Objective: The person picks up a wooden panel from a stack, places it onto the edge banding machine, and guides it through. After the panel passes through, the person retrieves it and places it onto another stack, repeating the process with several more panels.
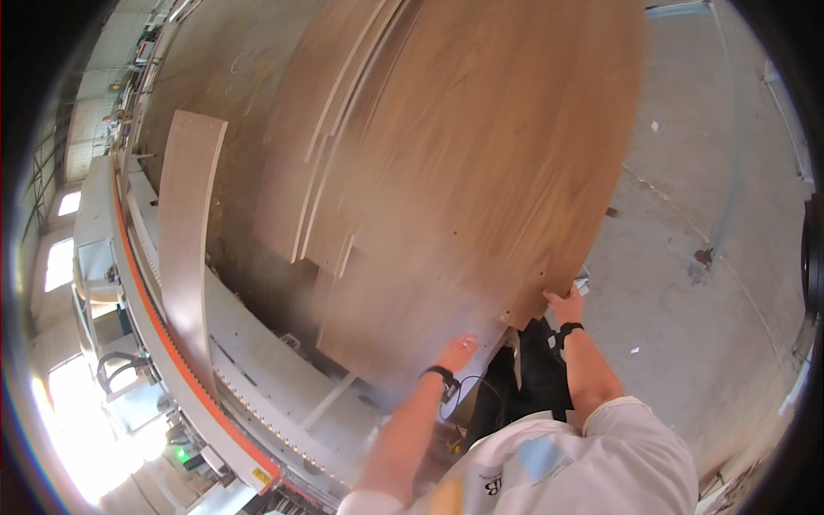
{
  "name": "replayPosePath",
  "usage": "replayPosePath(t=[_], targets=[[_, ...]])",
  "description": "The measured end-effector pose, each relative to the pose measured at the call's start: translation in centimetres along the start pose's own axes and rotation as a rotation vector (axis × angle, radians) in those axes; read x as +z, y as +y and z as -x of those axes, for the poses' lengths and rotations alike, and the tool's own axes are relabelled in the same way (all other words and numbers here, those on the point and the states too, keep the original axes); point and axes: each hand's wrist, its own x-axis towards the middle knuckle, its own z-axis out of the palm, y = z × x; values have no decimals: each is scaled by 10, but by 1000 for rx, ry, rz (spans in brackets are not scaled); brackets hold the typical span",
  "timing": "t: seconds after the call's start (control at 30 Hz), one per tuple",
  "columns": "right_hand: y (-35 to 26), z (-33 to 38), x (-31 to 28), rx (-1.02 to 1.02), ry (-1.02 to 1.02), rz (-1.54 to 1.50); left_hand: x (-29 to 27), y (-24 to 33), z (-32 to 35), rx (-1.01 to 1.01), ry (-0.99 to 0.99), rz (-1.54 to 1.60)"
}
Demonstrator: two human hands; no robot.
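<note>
A large brown wood-grain panel stretches away from me. My right hand grips its near right corner, thumb on the face and the other fingers mostly hidden at the edge. Over the paler near end of the boards, my left hand is closed with its fingers curled in. Whatever it may hold is too small and blurred to make out. Each wrist wears a dark band. Small dark holes dot the panel near its right corner.
More brown boards lie along the left side of the panel. Farther left, a long narrow board rests on a machine with an orange-edged rail and a row of rollers. Concrete floor with small scraps lies to the right.
</note>
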Motion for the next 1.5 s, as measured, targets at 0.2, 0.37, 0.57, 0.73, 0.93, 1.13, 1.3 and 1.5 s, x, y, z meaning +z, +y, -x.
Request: replayPosePath(t=[0.2,0.37,0.57,0.73,0.93,1.13,1.3,1.5], targets=[[-15,-26,-18,-88,-450,16,-68,11,-113,184,-85,210],[0,-63,-48,84,-135,327,-47,127,-163,-233,16,1212],[-18,-25,-26,76,-243,258,-1,102,-170,-166,295,1337],[-31,-14,-11,26,-405,319,-2,47,-176,205,469,876],[-61,40,-20,-51,-498,536,-41,48,-75,-193,443,1424],[-109,48,-50,-284,-283,357,-64,4,49,-171,553,1411],[-132,84,-46,-165,-213,214,-49,-42,166,-171,698,1429],[-93,167,-27,-397,-316,724,5,-86,294,-95,838,1523]])
